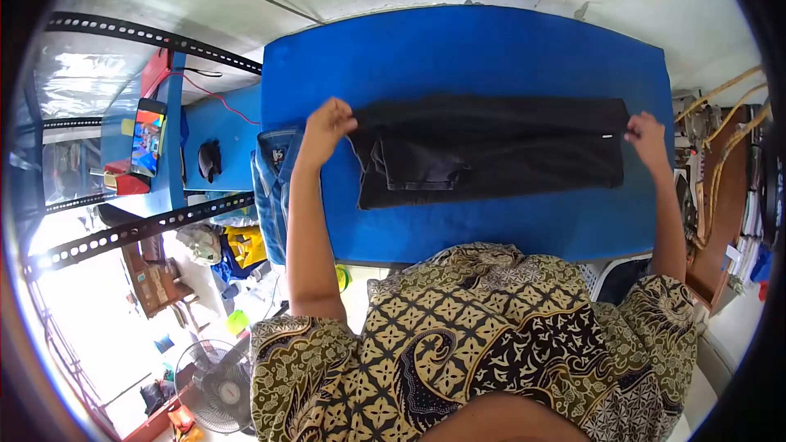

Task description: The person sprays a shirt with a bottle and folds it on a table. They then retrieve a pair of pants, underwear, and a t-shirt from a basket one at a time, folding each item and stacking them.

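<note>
A pair of black trousers (508, 143) lies lengthwise across the blue table (458, 49), one leg laid over the other. A back pocket shows toward its left end, and a small white label sits near its right end. At the upper left corner, my left hand (329, 124) is closed, its fingertips pinching the cloth edge. My right hand (647, 137) is closed at the right end, thumb and fingers on the cloth edge close to the label. Folded blue denim (274, 168) lies at the table's left edge, beside my left forearm.
On the left, a perforated metal rack (147, 225) borders the table, with a phone (147, 137) propped on it and a dark cap-like item (210, 160) behind. A fan (217, 389) stands low at left. Hangers (716, 155) and stacked items are at right.
</note>
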The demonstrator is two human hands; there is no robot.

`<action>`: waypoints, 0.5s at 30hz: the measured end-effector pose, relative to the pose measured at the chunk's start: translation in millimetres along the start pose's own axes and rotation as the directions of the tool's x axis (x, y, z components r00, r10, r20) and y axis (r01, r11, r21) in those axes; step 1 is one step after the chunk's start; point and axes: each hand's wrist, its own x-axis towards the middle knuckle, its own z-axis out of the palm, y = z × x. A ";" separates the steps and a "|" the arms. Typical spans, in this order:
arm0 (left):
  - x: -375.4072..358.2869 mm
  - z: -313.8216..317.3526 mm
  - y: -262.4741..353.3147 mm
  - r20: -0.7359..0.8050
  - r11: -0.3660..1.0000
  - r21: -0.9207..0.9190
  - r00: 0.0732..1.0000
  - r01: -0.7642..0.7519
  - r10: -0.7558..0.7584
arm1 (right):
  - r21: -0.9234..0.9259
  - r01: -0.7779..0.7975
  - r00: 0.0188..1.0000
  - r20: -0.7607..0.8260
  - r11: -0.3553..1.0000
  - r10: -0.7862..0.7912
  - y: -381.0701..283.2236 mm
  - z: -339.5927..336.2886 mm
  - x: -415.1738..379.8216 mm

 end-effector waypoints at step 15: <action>-16.3 105.8 -28.4 -0.215 0.574 0.819 0.927 0.001 0.306 | 0.420 0.031 0.995 0.073 0.907 -0.067 -288.9 154.6 51.4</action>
